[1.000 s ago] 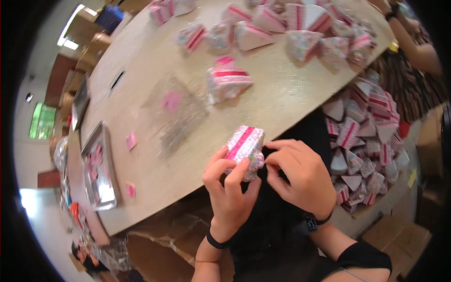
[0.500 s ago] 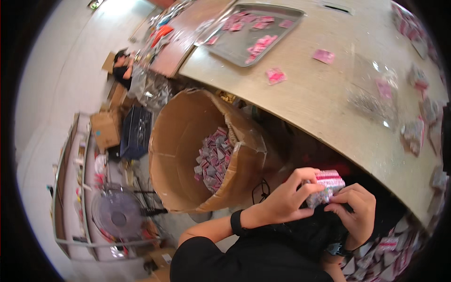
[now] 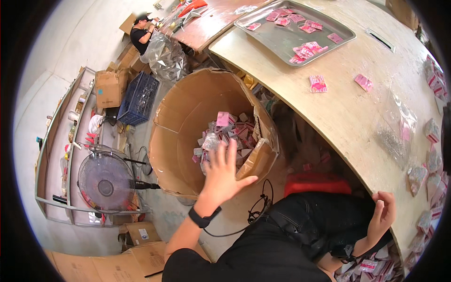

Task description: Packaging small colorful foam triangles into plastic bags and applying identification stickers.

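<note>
My left hand [image 3: 219,177] is open with fingers spread over the near side of a tall round cardboard bin [image 3: 176,127]. Just beyond its fingertips is a small clear plastic packet [image 3: 212,141] with silvery contents and a pink card [image 3: 222,118]; I cannot tell whether it is in the air or resting on the pile. Inside the bin lies a heap of similar pink-and-white carded packets [image 3: 243,129]. My right hand [image 3: 383,214] is at the table's near edge, fingers loosely bent, thumb apart, nothing visible in it.
On the wooden table [image 3: 329,108] are a metal tray [image 3: 263,44] of pink cards, loose cards [image 3: 318,84], a clear bag [image 3: 397,136] and several packets [image 3: 416,178]. More packets [image 3: 369,266] lie lower right. A fan [image 3: 105,187] and blue crate [image 3: 139,98] stand left; a person [image 3: 141,35] works farther off.
My left hand has let go of the packet and moved left over the bin. My right hand has come off the packet and moved right to the table edge. The view has shifted.
</note>
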`<state>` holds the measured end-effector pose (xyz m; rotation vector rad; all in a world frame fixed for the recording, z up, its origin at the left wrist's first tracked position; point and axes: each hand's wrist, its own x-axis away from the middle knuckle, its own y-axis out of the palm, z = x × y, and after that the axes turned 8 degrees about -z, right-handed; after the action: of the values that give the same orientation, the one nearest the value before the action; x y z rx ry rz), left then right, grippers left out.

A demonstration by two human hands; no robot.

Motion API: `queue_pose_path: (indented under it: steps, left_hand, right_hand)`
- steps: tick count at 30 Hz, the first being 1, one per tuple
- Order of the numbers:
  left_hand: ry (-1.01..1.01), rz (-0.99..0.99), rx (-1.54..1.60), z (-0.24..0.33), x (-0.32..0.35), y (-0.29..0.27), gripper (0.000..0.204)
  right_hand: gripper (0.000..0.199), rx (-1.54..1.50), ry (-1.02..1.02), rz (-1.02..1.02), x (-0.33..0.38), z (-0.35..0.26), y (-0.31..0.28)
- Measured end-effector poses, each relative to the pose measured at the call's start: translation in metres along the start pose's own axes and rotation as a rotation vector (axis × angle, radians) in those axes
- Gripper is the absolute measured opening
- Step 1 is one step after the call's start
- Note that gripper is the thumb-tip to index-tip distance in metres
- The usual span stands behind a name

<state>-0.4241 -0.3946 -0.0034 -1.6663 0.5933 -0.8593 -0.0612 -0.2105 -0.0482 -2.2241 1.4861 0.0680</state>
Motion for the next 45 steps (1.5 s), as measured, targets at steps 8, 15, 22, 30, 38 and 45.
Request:
queue_pose_path:
  steps: [8,15,22,30,38,45]
  left_hand:
    - [0.612,-0.241,0.509,0.007,0.019,0.07,0.048]
    - [0.872,-0.435,0.555,0.001,0.01,0.071,0.032]
    - [0.498,-0.238,0.29,0.039,-0.004,0.075,0.036]
    - [0.549,-0.259,-0.213,0.06,-0.002,-0.015,0.049]
    - [1.341,-0.402,0.681,0.187,-0.007,-0.08,0.021]
    - [0.853,-0.876,1.892,0.294,-0.068,-0.1,0.012]
  right_hand:
    - [0.013,0.486,0.089,0.267,-0.016,0.038,0.003]
    - [0.012,0.604,0.085,0.282,-0.026,0.034,0.02]
    - [0.002,0.734,0.099,0.296,-0.031,0.017,0.026]
    - [0.011,0.549,0.13,0.19,-0.02,-0.01,0.008]
    - [0.007,0.363,-0.048,0.187,-0.002,0.004,-0.002]
    - [0.012,0.265,-0.061,0.197,0.0,0.009,-0.001]
